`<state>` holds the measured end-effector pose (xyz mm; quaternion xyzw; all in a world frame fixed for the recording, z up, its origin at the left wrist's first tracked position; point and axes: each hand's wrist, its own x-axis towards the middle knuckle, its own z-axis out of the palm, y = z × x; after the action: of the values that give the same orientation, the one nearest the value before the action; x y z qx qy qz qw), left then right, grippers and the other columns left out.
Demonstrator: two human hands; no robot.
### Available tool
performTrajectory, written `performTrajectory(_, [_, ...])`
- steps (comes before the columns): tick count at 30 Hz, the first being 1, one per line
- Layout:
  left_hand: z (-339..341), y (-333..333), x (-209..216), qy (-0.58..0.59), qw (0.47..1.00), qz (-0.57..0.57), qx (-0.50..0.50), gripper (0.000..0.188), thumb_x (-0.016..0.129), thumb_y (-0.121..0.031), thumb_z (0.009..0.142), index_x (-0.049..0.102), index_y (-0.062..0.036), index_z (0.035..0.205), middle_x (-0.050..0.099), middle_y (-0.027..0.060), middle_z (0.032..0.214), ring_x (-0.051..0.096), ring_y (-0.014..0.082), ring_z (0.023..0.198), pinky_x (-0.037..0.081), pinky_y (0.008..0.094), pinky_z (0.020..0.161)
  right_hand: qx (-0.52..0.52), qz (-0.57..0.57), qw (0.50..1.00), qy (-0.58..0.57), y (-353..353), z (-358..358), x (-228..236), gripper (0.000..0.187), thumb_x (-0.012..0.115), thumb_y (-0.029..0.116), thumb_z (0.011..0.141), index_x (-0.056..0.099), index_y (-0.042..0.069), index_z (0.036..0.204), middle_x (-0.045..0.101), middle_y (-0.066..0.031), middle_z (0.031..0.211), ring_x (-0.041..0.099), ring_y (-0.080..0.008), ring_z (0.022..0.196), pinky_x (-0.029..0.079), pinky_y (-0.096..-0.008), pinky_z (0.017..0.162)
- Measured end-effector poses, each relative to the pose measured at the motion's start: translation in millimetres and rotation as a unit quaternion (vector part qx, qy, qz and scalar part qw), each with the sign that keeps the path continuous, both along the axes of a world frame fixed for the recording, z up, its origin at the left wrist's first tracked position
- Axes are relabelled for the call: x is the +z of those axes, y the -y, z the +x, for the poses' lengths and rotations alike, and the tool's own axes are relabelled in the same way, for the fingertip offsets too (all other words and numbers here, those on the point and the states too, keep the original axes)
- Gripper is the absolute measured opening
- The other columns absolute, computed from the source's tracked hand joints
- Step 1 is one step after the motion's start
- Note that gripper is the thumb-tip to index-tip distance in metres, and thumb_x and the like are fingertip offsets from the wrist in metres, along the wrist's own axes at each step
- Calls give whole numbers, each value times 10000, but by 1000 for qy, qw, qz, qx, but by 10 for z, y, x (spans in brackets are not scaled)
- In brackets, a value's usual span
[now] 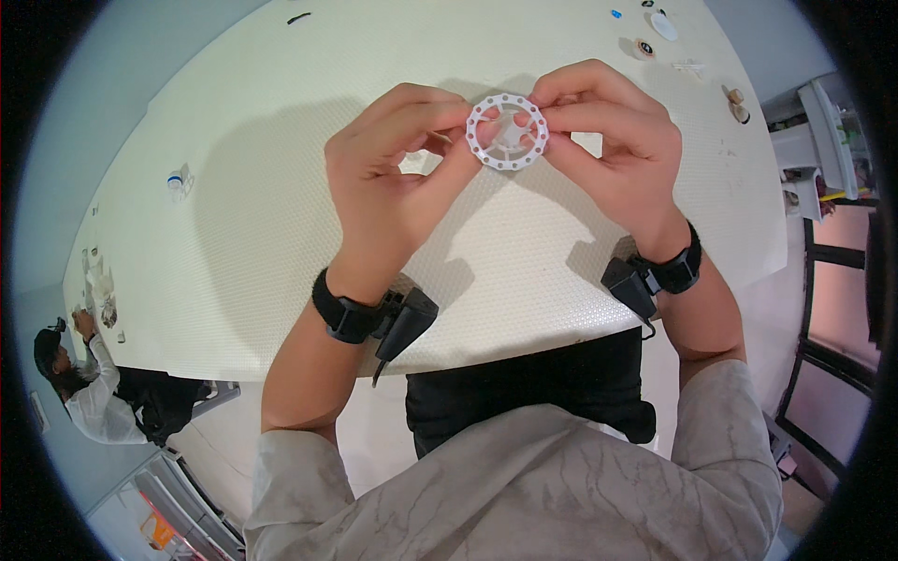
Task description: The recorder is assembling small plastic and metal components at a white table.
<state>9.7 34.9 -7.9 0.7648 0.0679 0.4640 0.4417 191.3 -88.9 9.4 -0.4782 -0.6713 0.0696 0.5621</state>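
White wheel-shaped ring (511,138), one, held above the pale table (281,234). Left hand (388,164) and right hand (622,150): each pinching an opposite side, grip best kept light and even.

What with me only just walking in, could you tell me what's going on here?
A person at a pale table holds a white ring with holes around its rim, pinched by the left grip on one side and the right grip on the other. It is held up over the table. A small blue-capped bottle stands off to the left, and another person sits farther along.
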Motion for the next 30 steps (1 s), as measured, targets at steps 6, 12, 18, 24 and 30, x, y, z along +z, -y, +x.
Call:
performTrajectory(6, [-29, 8, -98, -24, 997, -65, -24, 224, 709, -25, 893, 715, -32, 1117, 719, 86, 983, 699, 138, 826, 577, 242, 674, -13, 1, 999, -32, -98, -55, -101, 193, 732, -75, 809, 744, -8, 990, 702, -98, 1034, 656, -148, 822, 525, -250, 678])
performTrajectory(12, [64, -54, -6, -50, 895, -389, -213, 319, 646, -94, 976, 625, 17, 1275, 705, 131, 1107, 689, 161, 919, 602, 315, 799, -85, -35, 996, 6, -65, 35, -178, 250, 708, -97, 804, 723, 0, 1033, 681, -92, 1083, 648, -142, 849, 510, -239, 675])
performTrajectory(18, [25, -68, -113, -128, 941, -284, -134, 329, 724, -118, 934, 661, 14, 1229, 726, 98, 1062, 687, 147, 924, 568, 268, 811, -67, -114, 990, 49, -51, -54, -124, 265, 701, -73, 815, 730, 35, 1056, 674, -91, 1078, 635, -134, 874, 497, -235, 677])
performTrajectory(24, [34, -108, -169, -112, 937, -319, -88, 320, 740, -94, 918, 672, 18, 1210, 723, 99, 1069, 680, 132, 929, 553, 261, 843, -51, -248, 952, -172, -77, -113, -98, 340, 736, 94, 878, 708, 84, 1216, 678, -40, 1139, 633, -100, 882, 495, -223, 685])
performTrajectory(30, [64, -79, -66, -134, 944, -288, -91, 300, 661, -138, 981, 666, 24, 1233, 719, 103, 1104, 676, 150, 998, 553, 287, 894, -31, -225, 970, -84, -99, -28, -214, 359, 743, 196, 912, 693, 67, 1244, 714, -43, 1061, 634, -83, 856, 513, -224, 693])
